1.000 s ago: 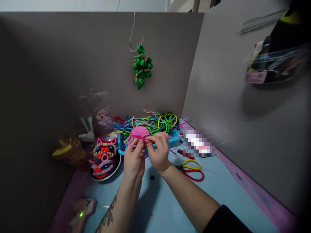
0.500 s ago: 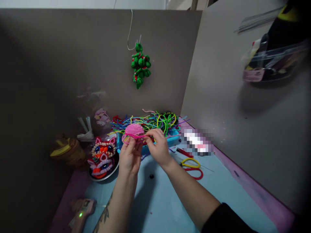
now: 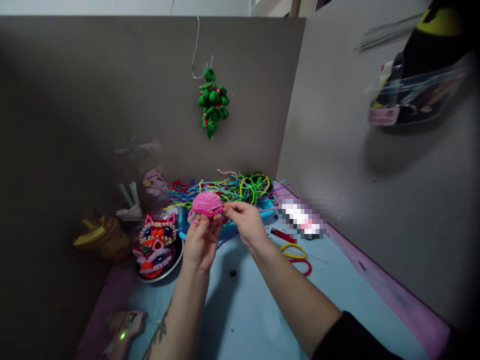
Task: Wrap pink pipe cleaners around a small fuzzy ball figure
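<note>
My left hand is raised above the blue table, its fingers closed under a pink ball of wound pipe cleaner. My right hand pinches a pink strand at the ball's right side. Both hands hover in front of a blue tray heaped with coloured pipe cleaners.
A plate with a red and pink pipe-cleaner lion head stands to the left. Scissors with yellow and red handles lie to the right. A glue gun with a green light lies at the near left. A green pipe-cleaner figure hangs on the back wall.
Both hands have moved slightly left and up with the pink ball, while the right fingers keep working the strand at its side.
</note>
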The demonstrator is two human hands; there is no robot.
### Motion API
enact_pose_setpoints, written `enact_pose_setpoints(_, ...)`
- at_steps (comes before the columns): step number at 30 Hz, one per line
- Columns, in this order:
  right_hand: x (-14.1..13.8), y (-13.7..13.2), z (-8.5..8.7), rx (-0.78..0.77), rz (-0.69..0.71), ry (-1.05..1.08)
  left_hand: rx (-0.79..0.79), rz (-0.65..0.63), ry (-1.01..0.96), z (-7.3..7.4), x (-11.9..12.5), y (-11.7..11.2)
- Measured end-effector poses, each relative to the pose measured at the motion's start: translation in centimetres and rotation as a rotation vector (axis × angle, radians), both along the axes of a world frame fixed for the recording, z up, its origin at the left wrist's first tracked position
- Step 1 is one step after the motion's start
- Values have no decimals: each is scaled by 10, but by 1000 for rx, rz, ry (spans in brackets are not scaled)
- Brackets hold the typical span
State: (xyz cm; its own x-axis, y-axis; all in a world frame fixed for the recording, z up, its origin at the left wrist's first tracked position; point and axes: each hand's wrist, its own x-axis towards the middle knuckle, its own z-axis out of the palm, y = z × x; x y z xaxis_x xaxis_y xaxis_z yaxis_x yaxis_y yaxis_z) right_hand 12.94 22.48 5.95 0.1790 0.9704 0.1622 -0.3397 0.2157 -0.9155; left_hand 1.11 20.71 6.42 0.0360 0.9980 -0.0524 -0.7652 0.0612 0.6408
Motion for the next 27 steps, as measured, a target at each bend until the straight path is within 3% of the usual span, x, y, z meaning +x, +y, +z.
enact_pose_setpoints(5, -3, 1, -1, 20, 52, 33, -30, 19, 82, -5, 4, 2)
enact_pose_setpoints(7, -3, 0, -2, 49, 18, -17, -35, 149, 159, -9, 5, 3)
enact_pose_setpoints(9, 0, 1, -2, 74, -16, -100, -18, 377, 314, -13, 3, 4)
enact_pose_setpoints(10, 2, 1, -2, 83, -27, -139, 23, 482, 438, -14, 0, 5)
enact_pose_setpoints(12, 6, 1, -1, 88, -44, -185, 218, 566, 755, -13, -10, 5)
enact_pose_setpoints(15, 11, -1, 4, 83, -22, -196, 631, 592, 1262, -4, -27, 5)
enact_pose_setpoints(19, 13, -6, 9, 66, 212, -281, 907, 487, 1487, 4, -43, 4)
enact_pose_setpoints(21, 11, -10, 10, 67, 274, -375, 927, 368, 1504, 3, -47, 4)
enact_pose_setpoints(23, 9, -14, 12, 100, 206, -461, 887, 287, 1519, 1, -49, 5)
enact_pose_setpoints(27, 4, -22, 17, 315, 58, -689, 769, 279, 1554, -3, -47, 7)
